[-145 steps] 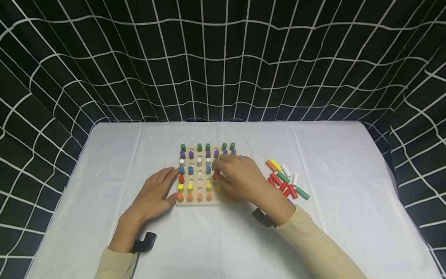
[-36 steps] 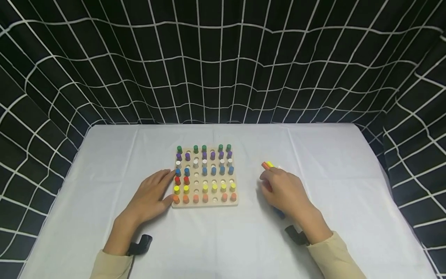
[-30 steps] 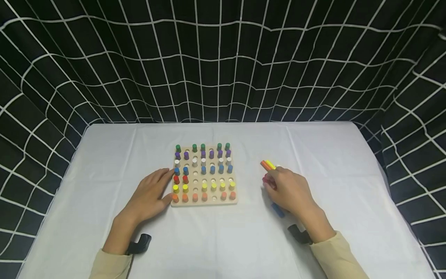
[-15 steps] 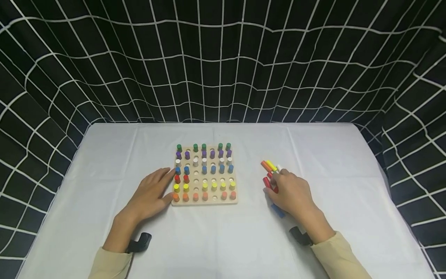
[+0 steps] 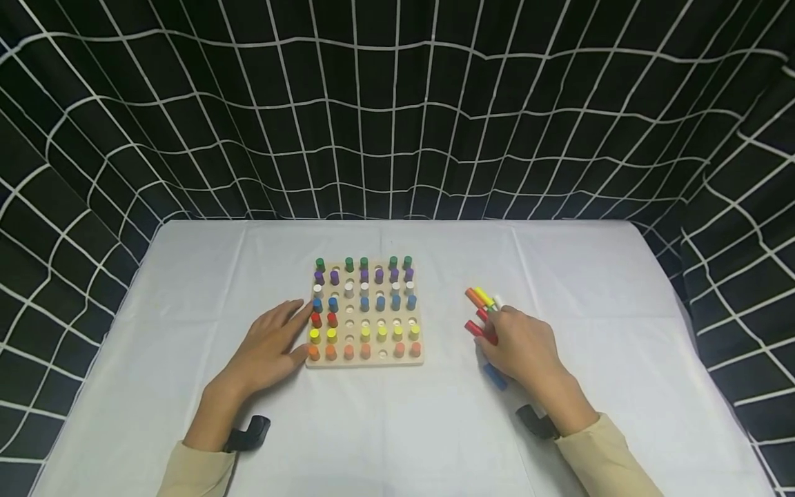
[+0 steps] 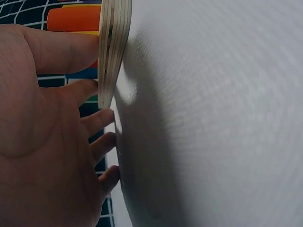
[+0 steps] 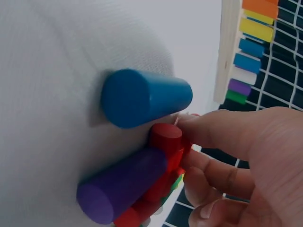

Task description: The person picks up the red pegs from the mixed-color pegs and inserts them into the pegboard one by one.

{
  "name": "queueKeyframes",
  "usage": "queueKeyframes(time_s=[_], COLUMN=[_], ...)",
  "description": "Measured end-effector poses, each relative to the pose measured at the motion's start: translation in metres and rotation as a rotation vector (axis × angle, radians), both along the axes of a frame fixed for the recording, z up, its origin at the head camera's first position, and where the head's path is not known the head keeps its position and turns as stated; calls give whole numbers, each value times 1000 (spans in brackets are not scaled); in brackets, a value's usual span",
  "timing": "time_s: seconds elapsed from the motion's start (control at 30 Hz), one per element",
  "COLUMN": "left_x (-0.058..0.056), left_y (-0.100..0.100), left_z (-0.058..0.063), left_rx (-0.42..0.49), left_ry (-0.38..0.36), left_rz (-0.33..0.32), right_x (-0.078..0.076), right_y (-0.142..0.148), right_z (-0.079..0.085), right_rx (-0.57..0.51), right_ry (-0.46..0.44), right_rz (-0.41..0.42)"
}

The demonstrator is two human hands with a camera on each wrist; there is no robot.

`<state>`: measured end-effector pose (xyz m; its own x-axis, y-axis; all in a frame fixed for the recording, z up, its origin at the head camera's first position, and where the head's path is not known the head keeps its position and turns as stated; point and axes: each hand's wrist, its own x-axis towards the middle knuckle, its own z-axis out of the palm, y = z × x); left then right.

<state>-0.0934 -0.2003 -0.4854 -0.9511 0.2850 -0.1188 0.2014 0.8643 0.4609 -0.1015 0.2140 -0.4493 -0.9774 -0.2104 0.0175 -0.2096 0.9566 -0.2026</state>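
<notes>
A square wooden pegboard (image 5: 366, 365) stands on the white cloth with rows of coloured pegs upright in it; several holes are bare. My left hand (image 5: 263, 348) rests at its left edge, thumb against the board's side in the left wrist view and fingers extended. Right of the board, my right hand (image 5: 524, 345) is over a loose pile of pegs. Thumb and index finger pinch a red peg (image 5: 473, 328); the palm hides part of the pile. Near these fingers in the right wrist view lie a blue peg (image 7: 142, 97) and a purple peg (image 7: 120, 187).
Orange (image 5: 475, 297) and yellow (image 5: 484, 297) pegs lie at the pile's far end, with a white peg (image 5: 498, 301) beside them. White cloth (image 5: 385, 428) covers the table. Black curtain with a white grid (image 5: 397, 124) surrounds it at the back and sides.
My right hand has moved from over the board to the pile on the right. A second red peg now stands in the red row. Lately a red peg has shifted slightly at the fingertips.
</notes>
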Motion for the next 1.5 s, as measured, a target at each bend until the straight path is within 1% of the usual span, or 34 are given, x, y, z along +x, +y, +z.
queueKeyframes(time_s=[0.1,0.23,0.43,0.53,0.63,0.73,0.87,1.07,1.17,1.3,1.5], left_x=[-1,-1,-2,-3,-4,-4,-4,-7,-8,-8,-10], left_y=[1,3,3,3,4,5,5,7,8,6,7], left_z=[0,1,4,4,7,11,12,10,9,8,8], left_rx=[-5,-17,-31,-44,-52,-59,-79,-86,-72,-75,-67], left_ry=[2,5,-2,-7,-15,-23,-44,-79,-80,-69,-58], left_rz=[-5,-11,-10,-9,-6,-17,-20,18,30,26,22], right_x=[2,4,4,3,2,3,4,0,-2,-1,0], right_y=[-1,-2,-4,-5,-7,-8,-10,-13,-14,-17,-15], right_z=[2,5,6,5,5,4,1,1,2,1,8], right_rx=[-21,-52,-94,-120,-130,-128,-127,-128,-123,-131,-130], right_ry=[10,51,151,186,187,175,157,139,136,145,177], right_rz=[-4,-5,18,32,32,28,37,49,49,37,61])
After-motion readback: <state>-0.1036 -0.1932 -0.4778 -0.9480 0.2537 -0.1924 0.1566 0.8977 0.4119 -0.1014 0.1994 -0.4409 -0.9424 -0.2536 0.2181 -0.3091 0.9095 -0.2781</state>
